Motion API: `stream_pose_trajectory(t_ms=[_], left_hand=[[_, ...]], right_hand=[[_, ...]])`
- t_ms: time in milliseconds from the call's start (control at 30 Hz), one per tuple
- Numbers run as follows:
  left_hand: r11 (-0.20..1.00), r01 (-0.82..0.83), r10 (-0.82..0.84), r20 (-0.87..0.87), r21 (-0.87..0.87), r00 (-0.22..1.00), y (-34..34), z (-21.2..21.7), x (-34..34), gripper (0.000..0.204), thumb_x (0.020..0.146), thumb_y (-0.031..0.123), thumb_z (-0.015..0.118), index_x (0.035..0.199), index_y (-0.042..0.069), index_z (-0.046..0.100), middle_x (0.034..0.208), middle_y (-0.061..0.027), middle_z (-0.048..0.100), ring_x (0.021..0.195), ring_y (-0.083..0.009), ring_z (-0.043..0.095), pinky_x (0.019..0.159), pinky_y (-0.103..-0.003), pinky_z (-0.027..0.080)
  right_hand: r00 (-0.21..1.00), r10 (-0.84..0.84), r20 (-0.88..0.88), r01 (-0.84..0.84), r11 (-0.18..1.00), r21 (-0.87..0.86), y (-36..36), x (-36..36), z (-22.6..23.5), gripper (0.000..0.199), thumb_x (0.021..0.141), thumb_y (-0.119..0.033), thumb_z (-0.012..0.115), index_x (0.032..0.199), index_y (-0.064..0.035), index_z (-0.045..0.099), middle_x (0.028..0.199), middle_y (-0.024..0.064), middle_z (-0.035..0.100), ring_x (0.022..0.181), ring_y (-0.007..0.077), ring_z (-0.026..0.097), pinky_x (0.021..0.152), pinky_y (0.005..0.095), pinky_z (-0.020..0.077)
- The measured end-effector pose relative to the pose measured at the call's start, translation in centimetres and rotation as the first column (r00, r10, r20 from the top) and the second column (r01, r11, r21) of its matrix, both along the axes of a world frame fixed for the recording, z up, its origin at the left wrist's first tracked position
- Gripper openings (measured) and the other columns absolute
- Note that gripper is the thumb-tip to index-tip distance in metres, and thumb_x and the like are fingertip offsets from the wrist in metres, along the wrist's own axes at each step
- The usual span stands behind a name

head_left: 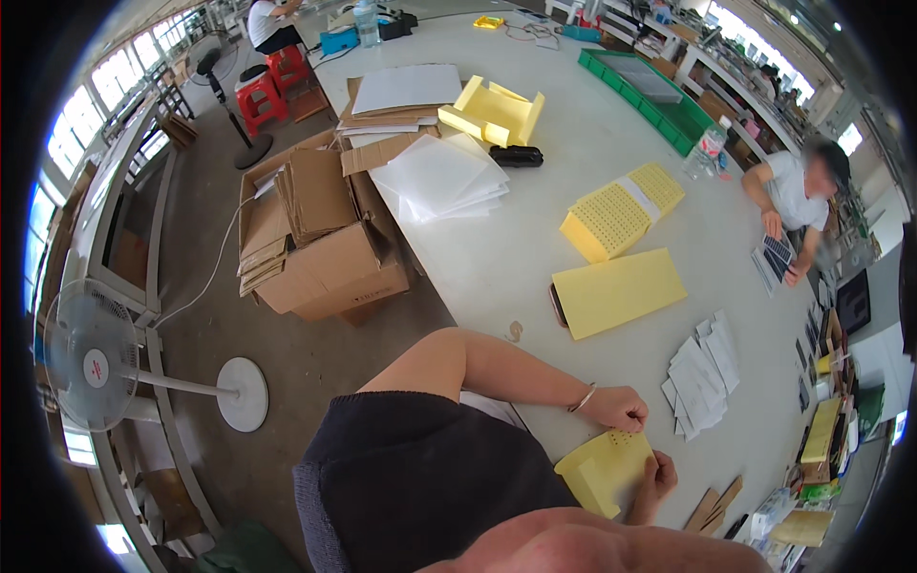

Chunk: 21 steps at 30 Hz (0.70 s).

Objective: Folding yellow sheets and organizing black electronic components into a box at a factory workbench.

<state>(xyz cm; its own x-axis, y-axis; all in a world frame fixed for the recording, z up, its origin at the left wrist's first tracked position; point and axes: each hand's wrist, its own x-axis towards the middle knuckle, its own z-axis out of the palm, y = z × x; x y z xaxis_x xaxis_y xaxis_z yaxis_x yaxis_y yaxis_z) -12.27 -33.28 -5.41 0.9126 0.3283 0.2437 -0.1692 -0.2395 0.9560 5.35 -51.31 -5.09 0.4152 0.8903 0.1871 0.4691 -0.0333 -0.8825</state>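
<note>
A yellow card piece (604,468) with small punched holes near its far end and a folded-up near flap lies at the table's front edge before me. My left hand (619,409), with a bracelet at the wrist, is closed at the card's far edge. Its fingers are curled in and the fingertips meet the perforated part; what they pinch, if anything, is hidden. My right hand (654,485) grips the card's right edge, thumb and fingers around it. Beyond my hands lie a flat yellow card stack (621,291) and a pile of white folded slips (702,377).
Farther off are a stack of perforated yellow cards (621,212), a folded yellow tray (495,110), white sheets (439,181) and a green crate (650,100). A cardboard box (325,258) stands left of the table, near a fan (91,363). Across the table a person (802,196) handles dark panels.
</note>
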Motion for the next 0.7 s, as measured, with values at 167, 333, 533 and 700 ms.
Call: stream_pose_trajectory(t_ms=[167,333,533,700], left_hand=[[0.996,-0.069,0.072,-0.061,0.053,0.996,1.9,-0.6,-0.6,0.025,0.084,0.025,0.061,0.087,0.001,0.066,0.072,-0.0114,0.066,0.063,-0.0156,0.061,0.06,-0.031,0.048],[0.974,-0.113,0.063,-0.246,-0.195,0.967,2.7,0.1,-1.5,0.023,0.088,0.02,0.06,0.089,-0.003,0.065,0.07,-0.0048,0.064,0.062,-0.0077,0.059,0.056,-0.025,0.048],[0.956,-0.047,-0.033,-0.265,-0.291,0.964,1.6,1.0,-0.3,0.022,0.09,0.017,0.059,0.093,-0.004,0.064,0.077,-0.0048,0.065,0.066,-0.0072,0.06,0.06,-0.022,0.05],[0.959,-0.076,-0.002,-0.275,-0.271,0.961,1.1,0.8,-0.1,0.022,0.089,0.017,0.06,0.092,-0.005,0.064,0.077,-0.0055,0.065,0.066,-0.008,0.061,0.06,-0.023,0.051]], right_hand=[[0.994,-0.073,0.083,0.082,0.991,-0.104,2.2,0.1,0.0,0.008,0.084,-0.005,0.063,0.089,-0.0008,0.067,0.071,-0.0004,0.059,0.064,0.0064,0.05,0.056,0.0228,0.0417],[0.967,-0.053,0.251,0.04,0.998,0.055,4.1,-0.9,1.7,0.015,0.079,-0.006,0.068,0.094,-0.0059,0.068,0.086,0.0058,0.063,0.08,0.0172,0.057,0.068,0.0286,0.0448],[0.749,-0.089,0.657,-0.024,0.987,0.161,3.6,-1.3,5.0,0.022,0.07,-0.011,0.075,0.091,-0.0135,0.069,0.091,0.0006,0.063,0.088,0.022,0.056,0.082,0.0359,0.0408],[0.68,-0.017,0.733,-0.122,0.983,0.136,5.0,-2.1,4.5,0.017,0.072,-0.017,0.074,0.088,-0.0155,0.069,0.09,-0.0016,0.063,0.087,0.0206,0.056,0.085,0.0368,0.0391]])
